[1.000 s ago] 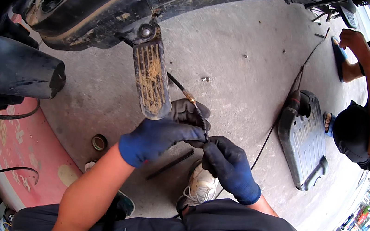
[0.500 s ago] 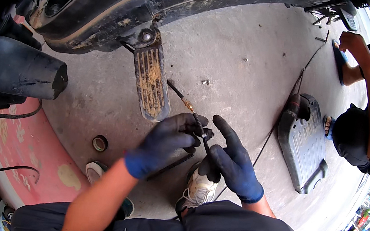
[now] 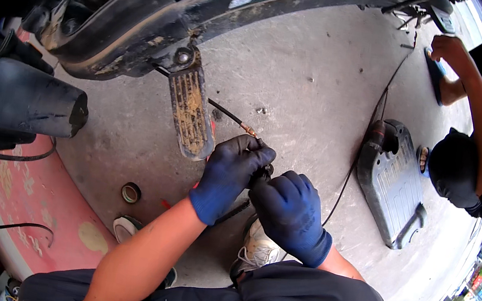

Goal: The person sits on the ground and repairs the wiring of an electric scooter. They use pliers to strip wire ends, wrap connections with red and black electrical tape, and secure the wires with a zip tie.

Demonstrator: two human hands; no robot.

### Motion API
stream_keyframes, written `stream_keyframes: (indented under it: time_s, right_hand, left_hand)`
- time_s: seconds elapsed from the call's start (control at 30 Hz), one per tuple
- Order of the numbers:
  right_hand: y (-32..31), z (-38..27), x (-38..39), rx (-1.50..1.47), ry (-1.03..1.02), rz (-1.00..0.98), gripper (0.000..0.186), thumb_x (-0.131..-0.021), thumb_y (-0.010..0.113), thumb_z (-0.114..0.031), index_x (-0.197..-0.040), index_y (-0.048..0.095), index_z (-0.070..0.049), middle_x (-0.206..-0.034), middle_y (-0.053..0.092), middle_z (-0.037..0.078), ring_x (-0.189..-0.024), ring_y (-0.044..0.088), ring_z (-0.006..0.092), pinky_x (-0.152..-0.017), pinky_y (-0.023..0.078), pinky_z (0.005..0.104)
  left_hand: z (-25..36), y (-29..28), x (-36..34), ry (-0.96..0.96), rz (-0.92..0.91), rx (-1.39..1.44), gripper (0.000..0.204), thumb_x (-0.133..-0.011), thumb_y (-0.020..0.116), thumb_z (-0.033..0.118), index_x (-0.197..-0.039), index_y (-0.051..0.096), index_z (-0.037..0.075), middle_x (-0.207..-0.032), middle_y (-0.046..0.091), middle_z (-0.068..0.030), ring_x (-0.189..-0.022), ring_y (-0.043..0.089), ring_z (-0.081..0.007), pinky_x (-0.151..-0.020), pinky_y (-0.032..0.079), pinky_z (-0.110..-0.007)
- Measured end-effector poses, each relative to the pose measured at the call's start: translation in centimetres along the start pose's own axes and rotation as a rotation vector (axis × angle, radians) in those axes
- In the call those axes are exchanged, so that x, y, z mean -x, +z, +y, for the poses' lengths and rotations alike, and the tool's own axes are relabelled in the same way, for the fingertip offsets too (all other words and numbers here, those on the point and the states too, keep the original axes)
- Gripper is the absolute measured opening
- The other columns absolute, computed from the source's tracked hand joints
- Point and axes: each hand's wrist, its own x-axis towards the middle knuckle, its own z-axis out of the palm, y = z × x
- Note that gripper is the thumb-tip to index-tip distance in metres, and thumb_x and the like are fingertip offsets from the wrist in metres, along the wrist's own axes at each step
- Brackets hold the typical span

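Both hands wear dark blue-black work gloves and meet low over the floor. My left hand [image 3: 233, 171] pinches a black cable [image 3: 226, 111] just below its brass-coloured fitting [image 3: 249, 131]. Right beside it, my right hand [image 3: 289, 207] is closed in a fist round the same cable's lower part; its fingertips and much of the cable there are hidden. Above the left hand hangs a muddy ribbed footrest [image 3: 190, 113], and the cable passes behind it. Another black length [image 3: 232, 211] shows below the hands. A thin red thing [image 3: 166, 203] shows partly near my left wrist.
A dirty black scooter body [image 3: 129, 26] spans the top. At left are a black cylindrical part [image 3: 35, 96] and a pink panel [image 3: 33, 202]. A tape roll [image 3: 130, 192] lies nearby. A drill [image 3: 377, 135] rests by a black plastic panel [image 3: 397, 189]; a co-worker [image 3: 465, 162] crouches at right.
My right hand has gone from spread fingers to a closed fist against the left hand. The left hand has closed further over the cable. The red thing has come into sight behind it.
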Motion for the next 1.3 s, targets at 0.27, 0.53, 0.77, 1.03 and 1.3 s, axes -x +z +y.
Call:
stream_keyframes:
  time_s: [0.27,0.53,0.77,1.03,1.3]
  right_hand:
    - [-0.6,-0.5,2.0,-0.736,0.850,-0.087,0.048,-0.094,0.064,-0.023,-0.134,0.048,-0.002,-0.088,0.064,0.009,-0.077,0.061,0.0131,-0.064,0.049,0.0287]
    - [-3.2,-1.6,0.4,-1.343,0.954,-0.236,0.064,-0.100,0.053,-0.032,-0.149,0.028,-0.001,-0.089,0.065,0.007,-0.064,0.057,0.0096,-0.058,0.047,0.0213]
    - [-1.0,1.1,1.3,-1.426,1.025,-0.426,0.053,-0.100,0.054,-0.034,-0.138,0.045,0.002,-0.100,0.064,0.006,-0.083,0.063,0.0113,-0.072,0.050,0.0245]
    - [1.7,1.2,0.8,-1.508,0.961,-0.342,0.026,-0.097,0.061,-0.021,-0.111,0.060,0.001,-0.091,0.065,0.005,-0.078,0.061,0.0108,-0.071,0.051,0.0262]
    - [-0.5,1.5,1.2,-0.654,0.741,-0.162,0.016,-0.094,0.065,-0.017,-0.096,0.063,-0.001,-0.087,0.068,0.005,-0.077,0.061,0.0063,-0.065,0.050,0.0256]
  left_hand:
    - [2.0,-2.9,1.0,-0.078,-0.319,-0.037,0.058,-0.084,0.067,0.004,-0.137,0.043,-0.004,-0.102,0.064,-0.0074,-0.092,0.063,-0.0138,-0.082,0.051,-0.027]
    - [-3.0,-1.6,-0.1,0.257,-0.245,-0.282,0.063,-0.085,0.062,-0.002,-0.143,0.039,0.002,-0.095,0.062,-0.0022,-0.085,0.058,-0.0081,-0.075,0.048,-0.024]
    - [-1.1,-1.7,2.4,0.402,-0.098,-1.175,0.064,-0.081,0.064,0.008,-0.142,0.044,0.012,-0.104,0.062,-0.0164,-0.089,0.063,-0.0284,-0.079,0.051,-0.037]
    - [1.8,-3.5,3.0,0.529,-0.245,-1.254,0.069,-0.077,0.067,0.008,-0.141,0.043,0.006,-0.123,0.058,-0.0192,-0.110,0.058,-0.0335,-0.095,0.047,-0.040]
    - [-0.4,-1.7,2.6,-0.114,-0.245,-0.042,0.042,-0.097,0.056,0.018,-0.133,0.050,-0.002,-0.115,0.061,-0.0072,-0.102,0.058,-0.0141,-0.089,0.048,-0.028]
